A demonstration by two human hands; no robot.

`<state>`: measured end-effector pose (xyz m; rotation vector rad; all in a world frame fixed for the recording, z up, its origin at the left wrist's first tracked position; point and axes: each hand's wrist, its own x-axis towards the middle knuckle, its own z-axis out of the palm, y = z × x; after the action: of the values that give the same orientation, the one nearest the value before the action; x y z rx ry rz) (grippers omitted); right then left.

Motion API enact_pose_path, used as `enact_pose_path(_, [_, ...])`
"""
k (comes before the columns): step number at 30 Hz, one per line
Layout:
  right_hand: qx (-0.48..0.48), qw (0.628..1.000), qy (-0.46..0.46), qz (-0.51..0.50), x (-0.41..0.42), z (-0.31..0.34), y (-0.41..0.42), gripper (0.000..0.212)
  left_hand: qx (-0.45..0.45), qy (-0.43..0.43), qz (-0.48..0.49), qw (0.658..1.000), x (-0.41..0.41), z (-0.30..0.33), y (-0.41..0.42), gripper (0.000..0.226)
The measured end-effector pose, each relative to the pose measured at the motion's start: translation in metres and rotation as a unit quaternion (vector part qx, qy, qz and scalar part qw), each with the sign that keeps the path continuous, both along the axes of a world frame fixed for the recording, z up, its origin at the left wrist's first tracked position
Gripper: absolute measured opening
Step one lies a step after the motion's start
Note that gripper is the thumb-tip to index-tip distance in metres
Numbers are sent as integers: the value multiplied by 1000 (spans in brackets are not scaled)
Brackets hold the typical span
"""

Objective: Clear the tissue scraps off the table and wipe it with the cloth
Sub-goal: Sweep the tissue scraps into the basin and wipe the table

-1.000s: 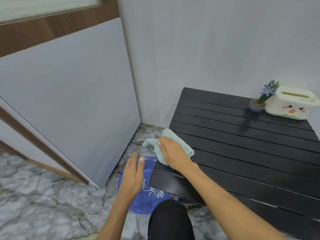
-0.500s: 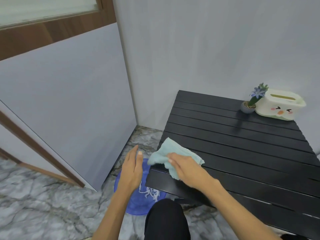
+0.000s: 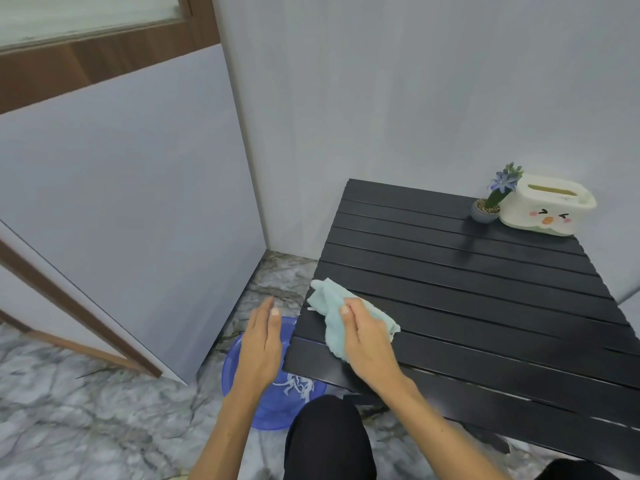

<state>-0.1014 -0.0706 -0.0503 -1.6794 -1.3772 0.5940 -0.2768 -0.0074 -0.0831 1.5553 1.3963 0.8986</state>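
My right hand [image 3: 369,337] presses a crumpled light blue cloth [image 3: 332,301] onto the near left corner of the black slatted table [image 3: 467,289]. My left hand [image 3: 261,344] hovers flat with fingers apart just beside the table's left edge, above a blue plastic basin [image 3: 239,362] on the floor. White tissue scraps [image 3: 297,388] lie inside the basin. No scraps show on the table top.
A small potted plant with a purple flower [image 3: 491,202] and a white tissue box with a cartoon face [image 3: 545,207] stand at the table's far right corner against the wall. A grey panel stands left of the basin. My dark-clothed knee [image 3: 327,438] is below.
My right hand has slid the cloth from the table's left edge a little further onto the top. My left hand stays over the basin. The camera has shifted slightly.
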Motion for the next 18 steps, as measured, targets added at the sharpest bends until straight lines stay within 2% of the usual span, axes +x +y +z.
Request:
enact_pose_path(8, [-22,991,129,13,-46,0,71,27,3,25,30,999,-17,-10,-2,52])
enact_pose_path(15, [32,993,116,6,-29,34,106,25,-5,49,55,997,-45,-16,12,52])
enact_pose_path(18, [67,994,83,8,-6,57,101,25,-8,29,55,998,-41,-15,9,50])
